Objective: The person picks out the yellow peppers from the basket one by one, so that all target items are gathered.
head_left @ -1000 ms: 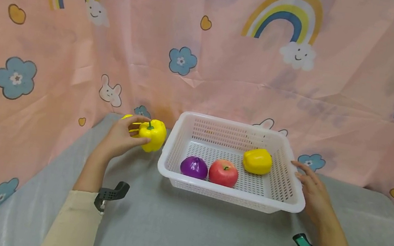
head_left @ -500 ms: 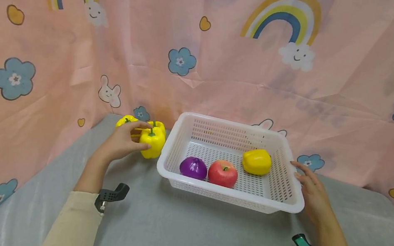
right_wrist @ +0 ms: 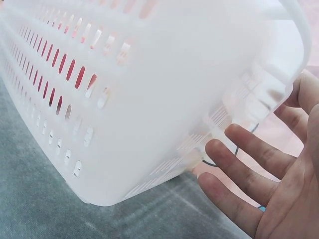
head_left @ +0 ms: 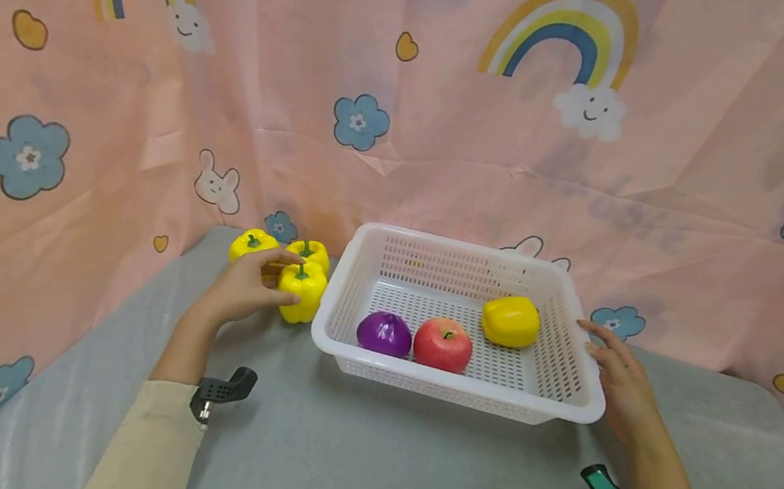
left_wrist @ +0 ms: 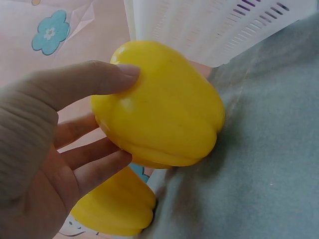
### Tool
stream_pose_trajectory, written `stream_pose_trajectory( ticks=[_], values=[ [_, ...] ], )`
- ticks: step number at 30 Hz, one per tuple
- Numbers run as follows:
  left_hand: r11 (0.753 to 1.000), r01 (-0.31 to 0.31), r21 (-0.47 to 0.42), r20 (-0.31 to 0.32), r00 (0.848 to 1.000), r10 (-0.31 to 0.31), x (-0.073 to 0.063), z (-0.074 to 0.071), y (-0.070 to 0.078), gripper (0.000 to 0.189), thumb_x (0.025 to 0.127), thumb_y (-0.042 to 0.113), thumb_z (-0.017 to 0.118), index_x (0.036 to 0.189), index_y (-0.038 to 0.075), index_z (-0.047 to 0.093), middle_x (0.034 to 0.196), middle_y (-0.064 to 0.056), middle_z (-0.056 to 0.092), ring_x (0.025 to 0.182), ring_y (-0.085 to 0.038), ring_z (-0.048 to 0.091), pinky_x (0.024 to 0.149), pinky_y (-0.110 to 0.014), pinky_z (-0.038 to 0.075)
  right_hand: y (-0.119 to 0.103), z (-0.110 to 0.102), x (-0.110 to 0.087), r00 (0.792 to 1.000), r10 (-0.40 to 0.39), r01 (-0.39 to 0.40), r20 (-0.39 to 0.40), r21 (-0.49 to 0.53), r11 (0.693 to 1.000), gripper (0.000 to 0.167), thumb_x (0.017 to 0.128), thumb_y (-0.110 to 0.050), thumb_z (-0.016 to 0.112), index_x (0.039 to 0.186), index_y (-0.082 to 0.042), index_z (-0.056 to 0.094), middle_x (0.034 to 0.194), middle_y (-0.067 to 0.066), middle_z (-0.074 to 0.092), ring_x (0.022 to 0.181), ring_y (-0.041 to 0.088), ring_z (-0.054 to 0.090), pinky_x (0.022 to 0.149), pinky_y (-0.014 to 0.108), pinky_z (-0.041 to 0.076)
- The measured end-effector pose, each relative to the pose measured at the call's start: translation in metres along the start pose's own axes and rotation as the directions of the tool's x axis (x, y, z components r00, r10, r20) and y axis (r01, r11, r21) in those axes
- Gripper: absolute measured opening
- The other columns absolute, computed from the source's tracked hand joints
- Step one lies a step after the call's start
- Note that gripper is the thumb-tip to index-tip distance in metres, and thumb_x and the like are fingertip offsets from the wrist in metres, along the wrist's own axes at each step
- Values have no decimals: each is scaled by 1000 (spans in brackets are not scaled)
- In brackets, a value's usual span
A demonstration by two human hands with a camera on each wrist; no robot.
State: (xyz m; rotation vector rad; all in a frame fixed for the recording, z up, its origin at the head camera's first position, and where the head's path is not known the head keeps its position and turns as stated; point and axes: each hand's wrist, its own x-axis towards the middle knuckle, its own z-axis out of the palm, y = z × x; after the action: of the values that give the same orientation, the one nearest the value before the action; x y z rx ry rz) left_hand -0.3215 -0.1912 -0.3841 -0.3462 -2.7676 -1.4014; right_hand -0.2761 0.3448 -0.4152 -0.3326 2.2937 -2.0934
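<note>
My left hand grips a yellow bell pepper, thumb on the near side and fingers behind it, just left of the white basket. In the left wrist view the same pepper sits between thumb and fingers, close over the grey cloth. Two more yellow bell peppers, one at the far left and one just behind the held pepper, stand by the backdrop. Beside the basket's right end is my right hand, its fingers fairly straight and right at the basket wall.
Inside the basket lie a purple onion, a red apple and another yellow bell pepper. A pink patterned curtain hangs behind the grey-covered table.
My left hand has brought the bell pepper slightly toward me and lower, so the two peppers behind show more. The right hand and the basket stay put.
</note>
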Motion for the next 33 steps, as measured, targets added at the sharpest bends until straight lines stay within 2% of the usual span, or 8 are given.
stream_pose_trajectory(
  ticks=[12, 24, 33],
  values=[
    [1000, 17, 0, 14, 1000, -17, 0, 0, -3, 62, 82, 20, 82, 137, 8, 58, 147, -17, 54, 137, -42, 52, 114, -52, 45, 0, 0, 0, 1000, 4, -4, -7, -9, 1000, 39, 110, -27, 38, 149, -28, 40, 127, -22, 56, 99, 0, 69, 74, 26, 63],
    [1000, 10, 5, 10, 1000, -10, -1, 1, -5, 63, 83, 22, 83, 139, 8, 57, 149, -17, 53, 139, -41, 51, 114, -52, 45, -2, 2, -1, 1000, -1, 1, -9, -19, 1000, 40, 110, -28, 39, 150, -27, 40, 127, -22, 56, 100, -1, 69, 75, 26, 63],
    [998, -13, 59, 7, 1000, 13, -2, 0, -5, 65, 82, 26, 84, 139, 11, 57, 148, -16, 55, 136, -39, 52, 114, -55, 44, -3, 3, -2, 1000, 6, -6, -14, -13, 1000, 38, 110, -28, 39, 148, -29, 41, 126, -22, 56, 99, -1, 69, 75, 26, 63]
  ],
)
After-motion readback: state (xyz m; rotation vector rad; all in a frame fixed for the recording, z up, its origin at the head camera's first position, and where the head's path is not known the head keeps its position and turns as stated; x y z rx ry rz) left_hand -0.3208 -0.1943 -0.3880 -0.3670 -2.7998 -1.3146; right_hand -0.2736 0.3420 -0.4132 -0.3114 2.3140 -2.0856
